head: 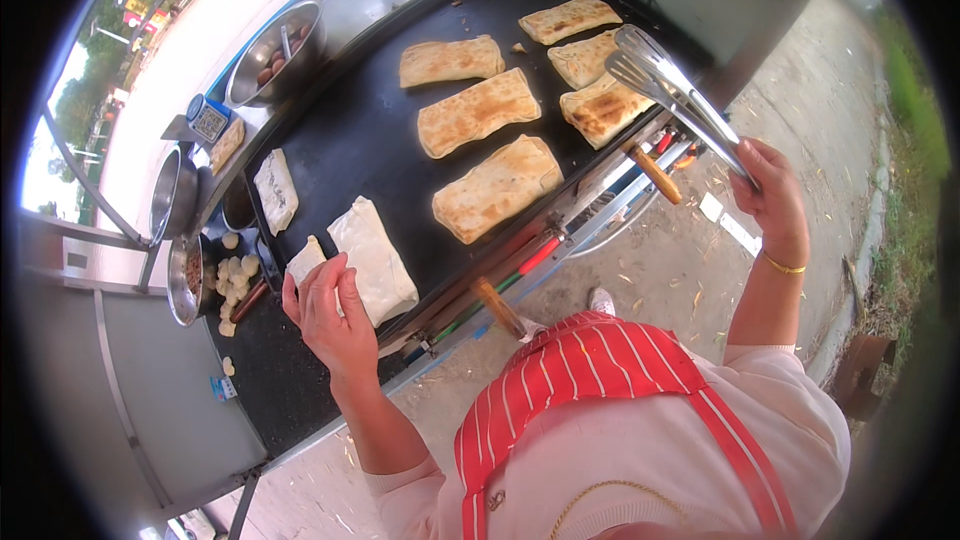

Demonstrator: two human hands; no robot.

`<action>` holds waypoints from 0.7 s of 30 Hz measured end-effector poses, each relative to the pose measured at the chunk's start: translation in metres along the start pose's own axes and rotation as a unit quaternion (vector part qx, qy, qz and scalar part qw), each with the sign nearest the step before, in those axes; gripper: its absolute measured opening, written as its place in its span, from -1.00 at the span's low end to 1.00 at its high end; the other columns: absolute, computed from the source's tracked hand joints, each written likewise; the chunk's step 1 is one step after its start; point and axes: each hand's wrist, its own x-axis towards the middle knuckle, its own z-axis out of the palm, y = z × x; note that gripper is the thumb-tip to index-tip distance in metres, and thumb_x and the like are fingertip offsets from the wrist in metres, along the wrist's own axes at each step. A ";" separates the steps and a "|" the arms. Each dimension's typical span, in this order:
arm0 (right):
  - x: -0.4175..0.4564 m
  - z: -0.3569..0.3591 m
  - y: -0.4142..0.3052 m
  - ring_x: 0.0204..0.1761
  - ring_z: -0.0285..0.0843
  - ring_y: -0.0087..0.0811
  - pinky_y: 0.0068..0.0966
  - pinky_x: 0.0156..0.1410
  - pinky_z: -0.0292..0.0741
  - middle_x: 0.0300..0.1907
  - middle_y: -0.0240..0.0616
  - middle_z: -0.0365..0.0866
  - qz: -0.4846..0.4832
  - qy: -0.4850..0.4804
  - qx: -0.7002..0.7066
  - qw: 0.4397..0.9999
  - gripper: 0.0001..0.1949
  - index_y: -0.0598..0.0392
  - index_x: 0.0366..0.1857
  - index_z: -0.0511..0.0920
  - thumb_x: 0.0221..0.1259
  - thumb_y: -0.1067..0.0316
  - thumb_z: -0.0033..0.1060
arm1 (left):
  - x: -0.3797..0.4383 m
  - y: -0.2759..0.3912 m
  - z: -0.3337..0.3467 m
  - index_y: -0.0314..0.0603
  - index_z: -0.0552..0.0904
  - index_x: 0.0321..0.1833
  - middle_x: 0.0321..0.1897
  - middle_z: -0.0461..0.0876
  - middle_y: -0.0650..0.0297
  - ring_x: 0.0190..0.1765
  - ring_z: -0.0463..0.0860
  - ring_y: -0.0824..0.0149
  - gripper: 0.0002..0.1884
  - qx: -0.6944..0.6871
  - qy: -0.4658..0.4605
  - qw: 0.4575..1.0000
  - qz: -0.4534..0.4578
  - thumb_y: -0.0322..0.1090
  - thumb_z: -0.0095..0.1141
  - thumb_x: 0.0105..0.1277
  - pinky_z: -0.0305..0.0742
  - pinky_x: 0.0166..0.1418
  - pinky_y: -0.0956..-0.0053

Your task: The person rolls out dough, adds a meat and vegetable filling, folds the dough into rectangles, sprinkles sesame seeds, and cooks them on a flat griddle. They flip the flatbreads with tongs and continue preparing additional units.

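My right hand (772, 195) grips the handle end of metal tongs (675, 94), whose slotted heads hang by the right edge of the flat black griddle (352, 120). Just below those heads lies a browned stuffed flatbread (604, 109). At the griddle's near left end, my left hand (337, 315) is over the pale dough, thumb and fingers apart with nothing seen between them. It partly covers a small pale dough piece (306, 259) and the edge of a larger pale stuffed flatbread (375, 259); whether it touches them is unclear. Another pale filled piece (276, 191) lies farther back.
Several browned flatbreads (499, 187) lie across the griddle. Behind it stand a steel bowl of eggs (240, 82) and a second steel bowl (157, 195). Dough balls (236, 274) sit beside a bowl of filling (176, 300). Wooden handles (499, 307) jut from the front edge.
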 end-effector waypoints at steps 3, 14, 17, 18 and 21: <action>-0.002 -0.021 -0.003 -0.70 0.02 -0.76 -0.70 -0.63 -0.04 -0.62 -0.49 0.33 -0.010 0.057 -0.015 0.998 -0.61 0.24 -0.04 0.59 0.43 0.04 0.22 | -0.004 0.034 0.008 -0.11 0.61 0.16 0.01 0.72 0.30 0.16 0.66 0.25 -0.74 0.028 0.032 0.998 0.036 -0.41 0.13 0.44 0.16 0.54 0.05; 0.076 -0.091 -0.009 -0.69 0.07 -0.72 -0.61 -0.58 0.03 -0.70 -0.57 0.28 -0.002 0.075 -0.292 0.953 -0.63 0.19 -0.21 0.70 0.40 0.02 0.26 | -0.068 0.093 0.024 -0.10 0.61 0.20 0.08 0.70 0.25 0.21 0.62 0.17 -0.65 0.023 -0.029 0.997 -0.075 -0.43 0.18 0.36 0.17 0.51 0.02; 0.117 -0.103 -0.025 -0.69 0.07 -0.72 -0.63 -0.60 -0.01 -0.70 -0.56 0.27 0.030 0.007 -0.343 0.939 -0.65 0.12 -0.24 0.68 0.37 -0.01 0.30 | -0.073 0.111 0.023 -0.08 0.66 0.14 0.05 0.70 0.23 0.19 0.62 0.18 -0.68 0.020 -0.031 0.995 -0.088 -0.46 0.21 0.33 0.18 0.50 0.05; 0.137 -0.112 -0.030 -0.70 0.06 -0.72 -0.63 -0.61 -0.03 -0.70 -0.55 0.27 0.043 -0.051 -0.342 0.937 -0.66 0.10 -0.27 0.66 0.36 -0.02 0.31 | -0.074 0.115 0.024 -0.07 0.67 0.14 0.05 0.70 0.23 0.19 0.62 0.19 -0.68 0.017 -0.038 0.995 -0.093 -0.46 0.21 0.33 0.18 0.51 0.05; 0.182 -0.114 -0.043 -0.71 0.03 -0.72 -0.64 -0.64 -0.08 -0.71 -0.54 0.27 0.081 -0.183 -0.336 0.920 -0.68 0.03 -0.36 0.62 0.34 -0.02 0.32 | -0.084 0.124 0.022 0.03 0.64 0.16 0.09 0.67 0.37 0.24 0.58 0.30 -0.69 0.022 -0.056 0.993 -0.104 -0.40 0.19 0.37 0.09 0.55 0.03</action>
